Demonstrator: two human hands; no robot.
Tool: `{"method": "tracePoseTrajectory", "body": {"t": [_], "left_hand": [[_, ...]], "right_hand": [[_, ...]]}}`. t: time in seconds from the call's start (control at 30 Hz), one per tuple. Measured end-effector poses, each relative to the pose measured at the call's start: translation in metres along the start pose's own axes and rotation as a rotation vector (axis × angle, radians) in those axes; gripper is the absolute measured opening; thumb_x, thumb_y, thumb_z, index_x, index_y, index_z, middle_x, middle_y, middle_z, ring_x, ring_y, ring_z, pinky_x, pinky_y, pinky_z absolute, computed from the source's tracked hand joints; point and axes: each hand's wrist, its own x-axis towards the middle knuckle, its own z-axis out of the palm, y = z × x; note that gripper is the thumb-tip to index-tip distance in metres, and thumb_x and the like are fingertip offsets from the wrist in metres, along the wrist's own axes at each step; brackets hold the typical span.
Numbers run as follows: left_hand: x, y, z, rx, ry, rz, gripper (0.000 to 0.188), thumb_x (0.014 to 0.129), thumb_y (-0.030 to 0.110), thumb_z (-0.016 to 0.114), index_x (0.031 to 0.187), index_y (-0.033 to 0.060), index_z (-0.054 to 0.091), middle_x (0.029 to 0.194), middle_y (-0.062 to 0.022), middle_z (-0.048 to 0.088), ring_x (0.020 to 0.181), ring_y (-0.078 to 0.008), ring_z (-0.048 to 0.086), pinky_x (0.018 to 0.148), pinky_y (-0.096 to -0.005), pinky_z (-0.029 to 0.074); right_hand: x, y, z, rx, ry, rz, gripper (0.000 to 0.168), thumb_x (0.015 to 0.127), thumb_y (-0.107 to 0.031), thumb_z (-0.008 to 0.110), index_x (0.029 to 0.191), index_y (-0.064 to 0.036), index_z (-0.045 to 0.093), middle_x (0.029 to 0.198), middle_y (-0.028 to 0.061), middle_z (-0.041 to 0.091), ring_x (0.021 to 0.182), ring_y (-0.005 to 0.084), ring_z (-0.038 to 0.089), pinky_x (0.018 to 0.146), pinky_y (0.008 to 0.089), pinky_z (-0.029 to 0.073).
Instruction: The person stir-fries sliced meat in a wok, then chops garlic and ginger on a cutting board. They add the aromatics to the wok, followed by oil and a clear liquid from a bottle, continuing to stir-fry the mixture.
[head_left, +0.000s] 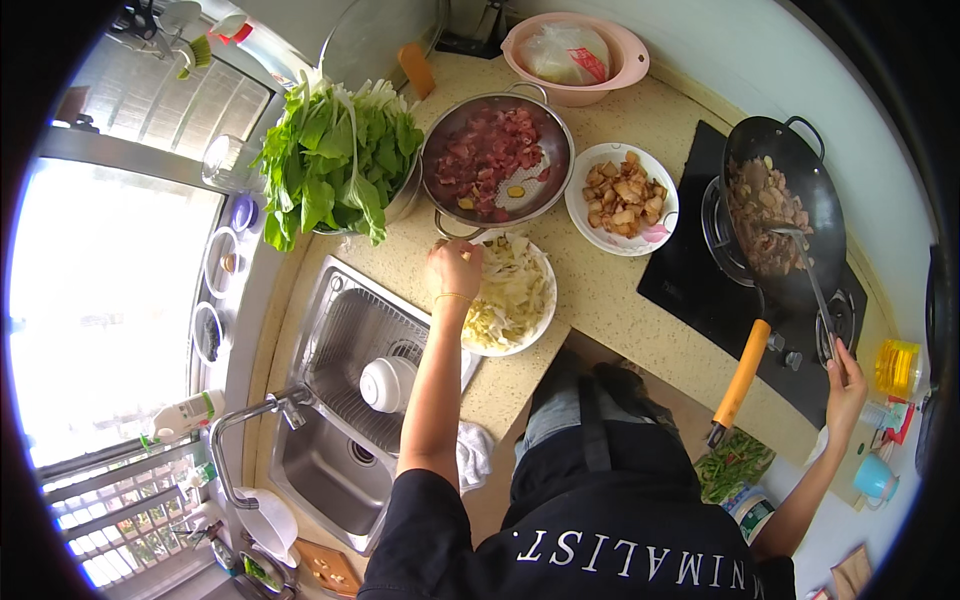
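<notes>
My right hand (847, 386) grips the handle of a metal spatula (811, 281). The spatula's blade rests among browned meat pieces (765, 202) in a black wok (825, 202) on the hob. My left hand (454, 268) has curled fingers at the rim of a bowl of shredded cabbage (510, 296), just below the loop handle of a steel pan (559, 112). A small pale bit shows at its fingertips, but whether it is held is unclear. Raw red meat (487, 157) with ginger slices lies in the steel pan. Browned cubes (624, 195) fill a white plate (581, 214).
An orange wooden handle (742, 375) juts from the wok over the counter edge. Leafy greens (337, 157) overhang a container. A double sink (330, 465) holds white bowls (388, 384). A pink basin (637, 64) stands behind; an oil bottle (896, 367) is at far right.
</notes>
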Motion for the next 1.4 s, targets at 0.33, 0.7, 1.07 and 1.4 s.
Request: {"method": "tracePoseTrajectory", "body": {"t": [0.33, 0.7, 1.07, 1.4], "left_hand": [[-0.005, 0.036, 0.012, 0.218, 0.012, -0.263, 0.027, 0.070, 0.039, 0.063, 0.085, 0.0189, 0.072, 0.101, -0.0131, 0.060, 0.099, -0.0288, 0.049, 0.091, -0.0368, 0.035], [-0.024, 0.063, -0.025, -0.671, -0.020, -0.102, 0.019, 0.078, 0.011, 0.062, 0.093, 0.0006, 0.066, 0.074, -0.0078, 0.066, 0.064, -0.0088, 0.058, 0.059, -0.0235, 0.046], [-0.025, 0.349, 0.049, -0.774, -0.155, 0.728, 0.023, 0.072, 0.014, 0.066, 0.093, 0.0045, 0.066, 0.080, -0.0122, 0.062, 0.072, -0.0229, 0.057, 0.068, -0.0322, 0.046], [-0.064, 0.263, 0.043, -0.877, -0.220, 0.369, 0.019, 0.074, 0.017, 0.070, 0.070, 0.0010, 0.060, 0.065, -0.0063, 0.058, 0.057, -0.0135, 0.053, 0.054, -0.0262, 0.043]], "right_hand": [[-0.001, -0.005, 0.002, 0.015, 0.016, -0.002, 0.033, 0.083, -0.003, 0.057, 0.116, -0.002, 0.056, 0.103, 0.0083, 0.062, 0.088, 0.0112, 0.057, 0.080, 0.0235, 0.043], [-0.007, -0.006, 0.002, 0.047, 0.045, -0.017, 0.033, 0.080, 0.001, 0.057, 0.113, -0.002, 0.058, 0.100, 0.0096, 0.061, 0.085, 0.0126, 0.058, 0.079, 0.0236, 0.043], [-0.043, -0.011, -0.054, 0.094, 0.129, 0.037, 0.030, 0.078, 0.001, 0.058, 0.109, 0.001, 0.059, 0.100, 0.0121, 0.064, 0.087, 0.0141, 0.059, 0.078, 0.0240, 0.044], [-0.004, -0.033, -0.092, -0.430, 0.012, -0.119, 0.026, 0.073, -0.005, 0.063, 0.097, -0.013, 0.066, 0.080, 0.0123, 0.058, 0.078, 0.0311, 0.058, 0.069, 0.0395, 0.045]]}}
